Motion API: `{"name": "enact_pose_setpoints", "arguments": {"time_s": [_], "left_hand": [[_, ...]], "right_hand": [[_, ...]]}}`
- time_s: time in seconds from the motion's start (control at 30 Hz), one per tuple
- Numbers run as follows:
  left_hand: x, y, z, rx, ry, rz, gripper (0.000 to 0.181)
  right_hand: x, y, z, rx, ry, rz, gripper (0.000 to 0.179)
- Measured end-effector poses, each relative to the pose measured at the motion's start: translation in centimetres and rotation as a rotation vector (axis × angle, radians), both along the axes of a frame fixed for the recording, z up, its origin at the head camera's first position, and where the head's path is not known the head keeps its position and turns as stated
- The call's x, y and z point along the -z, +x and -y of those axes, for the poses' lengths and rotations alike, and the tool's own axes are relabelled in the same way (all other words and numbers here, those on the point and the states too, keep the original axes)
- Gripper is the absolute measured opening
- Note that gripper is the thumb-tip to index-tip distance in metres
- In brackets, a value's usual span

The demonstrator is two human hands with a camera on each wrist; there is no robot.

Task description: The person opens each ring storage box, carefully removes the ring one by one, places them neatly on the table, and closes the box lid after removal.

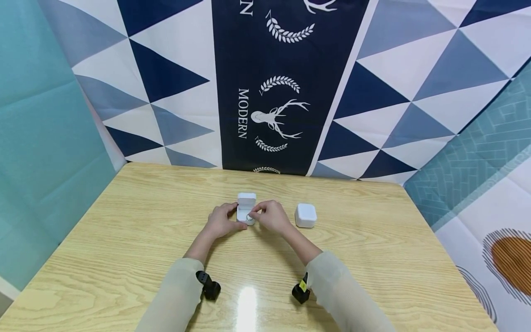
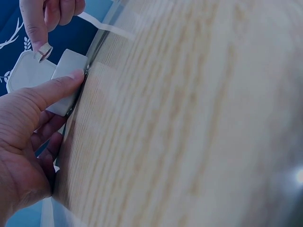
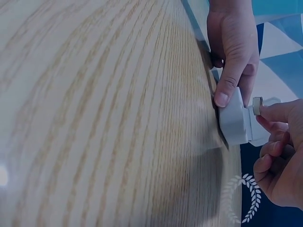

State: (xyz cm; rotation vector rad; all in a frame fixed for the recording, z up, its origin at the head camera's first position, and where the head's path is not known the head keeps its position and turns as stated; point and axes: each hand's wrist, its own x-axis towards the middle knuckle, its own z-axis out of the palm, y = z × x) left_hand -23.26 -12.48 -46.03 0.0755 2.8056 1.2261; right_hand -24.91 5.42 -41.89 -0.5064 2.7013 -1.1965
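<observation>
A small white ring box (image 1: 246, 198) stands on the wooden table with its lid raised. My left hand (image 1: 221, 221) grips the base from the left, thumb along the near side and fingers behind; the left wrist view shows the thumb on the box's pale wall (image 2: 71, 64). Between the thumb and fingertips of my right hand (image 1: 271, 216) is a silvery ring (image 3: 257, 106), pinched at its edge. In the head view the ring overlaps the box's opening. Seen from the left wrist, the ring (image 2: 44, 52) is close above the base, in front of the lid.
To the right of the hands a white rounded box (image 1: 306, 215) sits on the wooden table (image 1: 365, 258). A patterned cloth (image 1: 274, 92) hangs along the table's back edge. Each sleeve carries a small black wrist camera (image 1: 211, 289).
</observation>
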Motion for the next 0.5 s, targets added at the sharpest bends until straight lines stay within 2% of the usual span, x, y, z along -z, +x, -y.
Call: {"name": "enact_pose_setpoints", "arguments": {"time_s": [0.5], "left_hand": [[-0.07, 0.0, -0.03, -0.002, -0.002, -0.003, 0.078]], "right_hand": [[-0.44, 0.42, 0.17, -0.026, 0.007, 0.005, 0.013]]}}
